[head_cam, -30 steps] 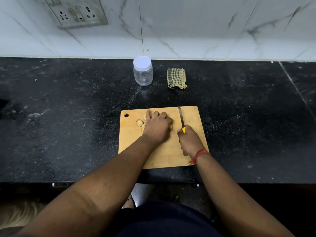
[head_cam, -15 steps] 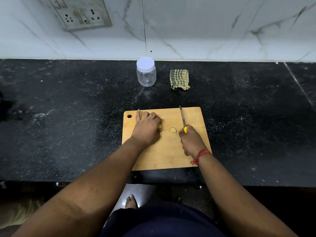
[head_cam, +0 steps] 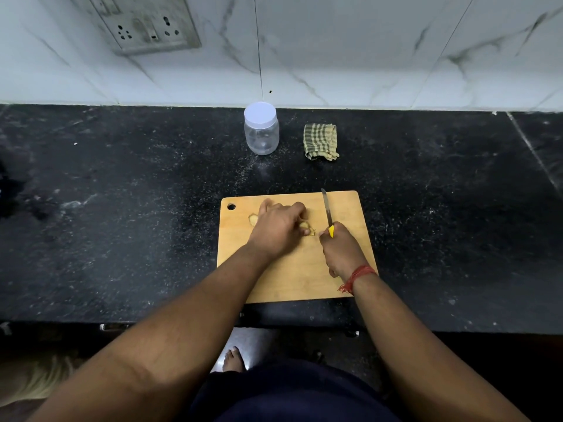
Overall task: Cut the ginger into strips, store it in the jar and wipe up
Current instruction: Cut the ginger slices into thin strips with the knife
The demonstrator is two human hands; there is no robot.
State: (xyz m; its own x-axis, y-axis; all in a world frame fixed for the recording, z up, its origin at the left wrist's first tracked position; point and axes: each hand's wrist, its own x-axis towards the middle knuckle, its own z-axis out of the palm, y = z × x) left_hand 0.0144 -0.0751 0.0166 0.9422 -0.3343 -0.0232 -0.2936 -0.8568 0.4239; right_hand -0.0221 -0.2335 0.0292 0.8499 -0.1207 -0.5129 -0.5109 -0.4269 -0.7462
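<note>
the ginger (head_cam: pixel 306 228) lay near the middle of the frame on the upper half of the wooden cutting board (head_cam: pixel 292 278), a pale slice showing just right of the left hand (head_cam: pixel 278 228), with another bit (head_cam: pixel 253 219) peeking out at that hand's left edge. the left hand sat right on top of it, fingers curled down and pinning the slice; how much ginger lay under the palm could not be told. the slice's long axis seemed to run left to right across the board, though it was small and partly covered. the right hand (head_cam: pixel 341 251) was just beside it on the right, wrapped round the yellow handle of a knife (head_cam: pixel 326 208), whose blade pointed up the frame, away from the body, roughly crosswise to the slice. so the blade probably needed only a short shift left to cut. further up the bench (head_cam: pixel 122 208), the lidded jar (head_cam: pixel 261 129) and the checked cloth (head_cam: pixel 320 141) stood well apart from the board, by the tiled wall.
</note>
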